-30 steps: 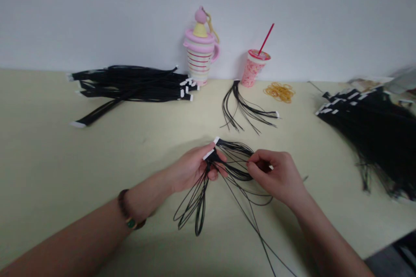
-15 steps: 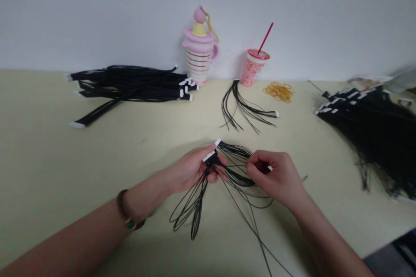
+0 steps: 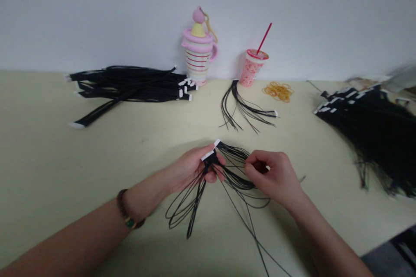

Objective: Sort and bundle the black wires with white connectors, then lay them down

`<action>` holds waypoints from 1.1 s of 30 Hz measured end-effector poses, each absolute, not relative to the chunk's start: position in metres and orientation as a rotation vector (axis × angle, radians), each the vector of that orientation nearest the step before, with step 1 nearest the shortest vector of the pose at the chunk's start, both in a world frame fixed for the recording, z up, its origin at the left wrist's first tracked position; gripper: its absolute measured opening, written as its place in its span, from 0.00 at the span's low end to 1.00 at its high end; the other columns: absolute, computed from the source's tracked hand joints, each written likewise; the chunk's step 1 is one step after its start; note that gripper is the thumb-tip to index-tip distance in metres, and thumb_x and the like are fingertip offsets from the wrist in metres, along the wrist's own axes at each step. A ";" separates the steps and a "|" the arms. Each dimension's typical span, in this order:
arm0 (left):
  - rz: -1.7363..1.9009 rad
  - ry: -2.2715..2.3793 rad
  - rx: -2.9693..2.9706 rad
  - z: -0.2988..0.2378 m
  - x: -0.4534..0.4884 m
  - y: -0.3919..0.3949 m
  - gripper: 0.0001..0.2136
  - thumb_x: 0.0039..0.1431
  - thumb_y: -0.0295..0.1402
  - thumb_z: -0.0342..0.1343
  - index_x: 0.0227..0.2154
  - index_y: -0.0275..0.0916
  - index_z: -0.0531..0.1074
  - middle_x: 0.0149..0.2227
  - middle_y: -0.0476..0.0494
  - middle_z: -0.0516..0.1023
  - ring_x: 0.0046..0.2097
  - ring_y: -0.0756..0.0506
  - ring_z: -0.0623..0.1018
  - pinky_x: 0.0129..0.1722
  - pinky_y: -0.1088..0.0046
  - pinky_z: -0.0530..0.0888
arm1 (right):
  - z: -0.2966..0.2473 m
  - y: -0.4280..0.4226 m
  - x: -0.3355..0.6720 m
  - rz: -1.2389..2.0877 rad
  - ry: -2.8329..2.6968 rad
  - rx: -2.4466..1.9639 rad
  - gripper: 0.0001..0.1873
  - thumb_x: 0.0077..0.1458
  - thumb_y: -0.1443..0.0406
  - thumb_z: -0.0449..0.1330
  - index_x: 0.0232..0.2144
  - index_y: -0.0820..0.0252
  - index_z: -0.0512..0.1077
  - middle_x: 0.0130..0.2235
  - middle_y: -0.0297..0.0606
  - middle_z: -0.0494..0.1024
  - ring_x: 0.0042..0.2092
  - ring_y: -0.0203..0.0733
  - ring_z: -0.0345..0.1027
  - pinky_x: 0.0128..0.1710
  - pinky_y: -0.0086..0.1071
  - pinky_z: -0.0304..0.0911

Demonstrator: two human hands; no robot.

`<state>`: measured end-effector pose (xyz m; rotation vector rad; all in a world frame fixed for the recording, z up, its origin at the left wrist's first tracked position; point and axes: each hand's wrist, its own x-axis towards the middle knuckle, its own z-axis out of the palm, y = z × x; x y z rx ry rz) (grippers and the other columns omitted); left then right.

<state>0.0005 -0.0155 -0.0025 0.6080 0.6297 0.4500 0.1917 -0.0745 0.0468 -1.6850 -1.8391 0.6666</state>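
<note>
Pale wall (image 3: 97, 17) behind cream tabletop (image 3: 81, 173). Wire harness (image 3: 243, 181), black with white connectors (image 3: 208, 156), held between both hands over near middle of tabletop. Left hand (image 3: 191, 166) pinches connector end between thumb and fingers. Right hand (image 3: 273, 175): thumb and index tips pressed together on thin wire (image 3: 234, 166); cannot tell what other fingers hold. Black cables (image 3: 130, 84) at left beside striped mug (image 3: 197, 62); loose wires (image 3: 234, 91) near pink cup (image 3: 250, 69), yellow bands (image 3: 278, 91); dark pile (image 3: 367, 117) far right.

Pale wall (image 3: 97, 13), cream tabletop (image 3: 48, 169), dim light, perhaps grey floor (image 3: 391, 259).
</note>
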 end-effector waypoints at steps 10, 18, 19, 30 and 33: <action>0.438 0.619 0.707 0.002 0.000 -0.019 0.20 0.62 0.42 0.43 0.29 0.31 0.72 0.22 0.39 0.74 0.24 0.50 0.74 0.20 0.79 0.62 | 0.043 -0.074 0.184 0.607 -1.908 -1.599 0.08 0.47 0.69 0.54 0.21 0.64 0.70 0.18 0.30 0.66 0.20 0.28 0.54 0.21 0.24 0.50; 0.391 0.614 0.695 0.004 0.010 -0.032 0.19 0.60 0.43 0.44 0.26 0.33 0.71 0.22 0.43 0.73 0.22 0.51 0.73 0.20 0.79 0.64 | 0.036 -0.076 0.174 0.602 -1.934 -1.462 0.08 0.51 0.68 0.55 0.24 0.63 0.72 0.22 0.32 0.69 0.23 0.28 0.58 0.24 0.24 0.53; 0.402 0.613 0.658 0.005 0.011 -0.034 0.18 0.60 0.42 0.45 0.26 0.32 0.71 0.22 0.43 0.73 0.21 0.52 0.72 0.20 0.79 0.64 | 0.036 -0.076 0.174 0.610 -1.920 -1.466 0.08 0.51 0.68 0.55 0.23 0.63 0.72 0.22 0.32 0.69 0.22 0.28 0.58 0.23 0.24 0.52; 0.408 0.618 0.620 0.009 0.013 -0.032 0.18 0.62 0.37 0.43 0.24 0.32 0.71 0.18 0.42 0.71 0.19 0.53 0.71 0.19 0.81 0.66 | 0.033 -0.076 0.173 0.668 -1.930 -1.488 0.10 0.54 0.67 0.54 0.22 0.63 0.69 0.21 0.30 0.67 0.22 0.28 0.55 0.23 0.25 0.49; 0.401 0.603 0.637 0.007 0.014 -0.033 0.19 0.61 0.38 0.43 0.23 0.32 0.71 0.18 0.42 0.72 0.19 0.52 0.71 0.20 0.80 0.68 | 0.033 -0.075 0.173 0.689 -1.937 -1.466 0.11 0.54 0.68 0.53 0.22 0.62 0.68 0.22 0.30 0.68 0.23 0.28 0.56 0.25 0.25 0.49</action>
